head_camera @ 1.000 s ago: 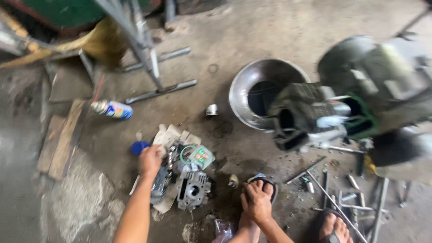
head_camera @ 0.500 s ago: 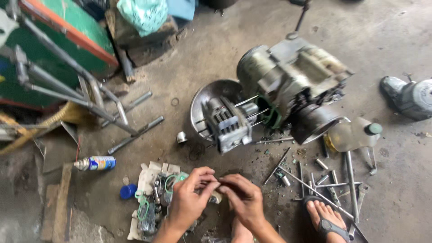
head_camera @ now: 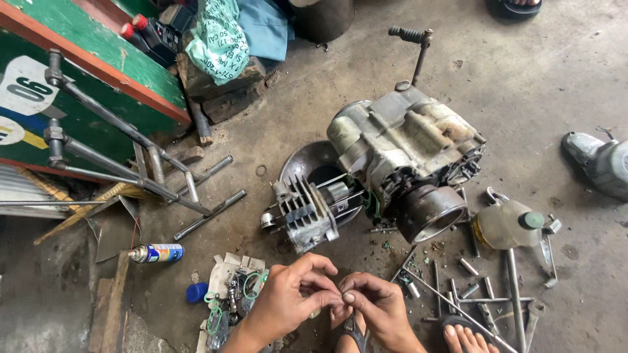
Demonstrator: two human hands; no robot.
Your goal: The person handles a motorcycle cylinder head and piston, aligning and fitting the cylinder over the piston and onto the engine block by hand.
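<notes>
- The concrete floor [head_camera: 536, 85] carries everything; a green painted board [head_camera: 78, 85] leans along its upper-left corner, with metal stand tubes [head_camera: 131, 163] in front of it.
- A motorcycle engine [head_camera: 405, 150] lies at the floor's centre, its finned cylinder [head_camera: 304, 212] pointing down-left toward the hands, over a steel bowl [head_camera: 307, 163].
- A plastic oil bottle [head_camera: 510, 223] lies right of the engine; a spray can [head_camera: 156, 252] lies at the left.
- Long bolts and rods [head_camera: 451, 294] are scattered lower right; gaskets and small parts sit on paper [head_camera: 232, 294] lower left.
- The left hand [head_camera: 284, 304] and right hand [head_camera: 376, 307] meet at the bottom edge, fingertips pressed together, pinching a small part between them, too small to identify.
- That part sits just below the cylinder, equally near both hands.
</notes>
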